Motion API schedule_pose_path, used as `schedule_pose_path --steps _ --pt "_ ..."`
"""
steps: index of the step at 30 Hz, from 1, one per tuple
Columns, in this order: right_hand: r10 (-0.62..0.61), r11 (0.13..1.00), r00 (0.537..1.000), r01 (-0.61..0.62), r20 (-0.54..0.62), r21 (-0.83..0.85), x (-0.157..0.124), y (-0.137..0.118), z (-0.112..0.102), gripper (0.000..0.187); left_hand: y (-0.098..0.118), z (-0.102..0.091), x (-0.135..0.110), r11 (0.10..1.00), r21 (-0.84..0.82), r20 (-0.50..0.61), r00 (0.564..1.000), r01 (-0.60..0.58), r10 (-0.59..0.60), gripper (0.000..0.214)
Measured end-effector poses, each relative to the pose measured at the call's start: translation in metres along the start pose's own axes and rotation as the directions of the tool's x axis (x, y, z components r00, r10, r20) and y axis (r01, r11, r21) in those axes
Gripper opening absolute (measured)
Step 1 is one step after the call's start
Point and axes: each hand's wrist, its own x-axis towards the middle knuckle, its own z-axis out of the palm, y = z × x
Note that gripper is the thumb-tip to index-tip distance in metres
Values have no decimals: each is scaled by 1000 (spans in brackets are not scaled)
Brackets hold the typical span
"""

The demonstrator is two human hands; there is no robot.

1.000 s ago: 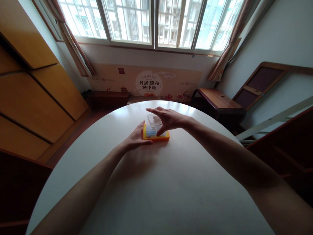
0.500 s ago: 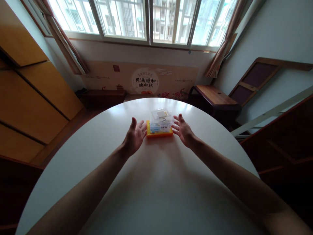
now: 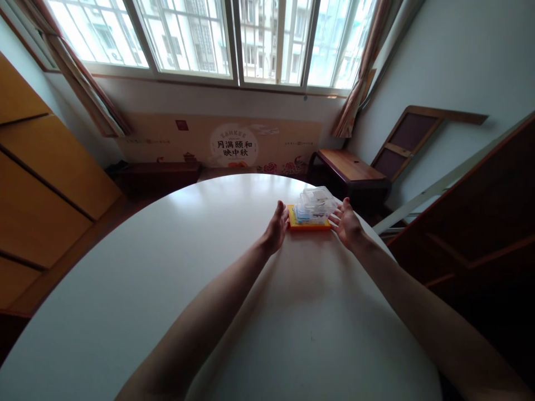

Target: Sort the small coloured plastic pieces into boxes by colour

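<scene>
A flat yellow-orange box [image 3: 310, 226] is on the right part of the white round table [image 3: 167, 267]. Stacked on it are clear plastic boxes [image 3: 320, 196], the top one shifted to the right; light-blue and white pieces show through their walls. My left hand [image 3: 276, 227] is against the box's left end, thumb up and fingers stretched along the side. On the opposite end, the fingers of my right hand [image 3: 346, 224] press the yellow box and reach the clear boxes. The stack is held between both hands. Whether its underside touches the table I cannot tell.
The table's curved edge passes close behind my right hand. Beyond it stand a wooden bench [image 3: 355, 165] and a folded panel [image 3: 407, 136] leaning on the wall. A printed banner [image 3: 276, 133] hangs below the barred window [image 3: 267, 44]; yellow cabinets [image 3: 45, 184] are at left.
The stack has moved right across the table with both hands beside it. My left hand has come closer against the box. The camera view has turned slightly to the right.
</scene>
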Motion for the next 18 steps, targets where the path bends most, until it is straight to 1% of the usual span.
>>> schedule_pose_path --steps 2,3,5,6,8,10,11,12,14,15,16,17,18 --pt "-23 999 999 24 23 -36 0 2 -7 84 0 6 2 1000 6 -9 1000 2 -2 94" --pt "-35 998 999 37 37 -45 -1 3 -9 86 0 6 1 1000 9 -16 1000 2 -2 95" --pt "-44 999 999 44 31 -5 -4 8 -15 87 2 -2 -7 1000 9 -35 999 1 -1 99" --pt "-38 998 999 38 4 45 -7 10 -19 88 4 -9 -13 1000 13 -49 999 -4 5 101" --pt "-6 983 997 20 -81 182 -13 12 -26 86 12 -30 -29 999 29 -104 994 -17 19 107" --pt "25 945 984 36 -179 327 -21 5 -32 82 28 -53 -50 986 156 -195 977 -59 89 111" --pt "29 920 974 62 -225 386 -27 -2 -33 80 39 -63 -63 969 232 -222 965 -86 139 111" --pt "-3 895 966 117 -257 431 -34 -12 -33 77 52 -71 -77 947 292 -245 947 -133 208 108" --pt "-141 862 942 267 -304 431 -52 -36 -27 76 82 -78 -109 885 392 -255 894 -252 368 97" --pt "-243 861 930 338 -276 380 -64 -48 -22 77 96 -78 -126 834 467 -249 861 -295 444 91" --pt "-346 861 908 407 -235 304 -78 -59 -15 78 109 -77 -144 775 546 -237 829 -319 507 86" --pt "-439 861 886 463 -151 211 -92 -67 -8 80 118 -75 -162 710 625 -209 807 -324 552 83" --pt "-518 848 854 520 -49 107 -107 -73 0 83 123 -73 -179 642 709 -177 808 -291 562 83"
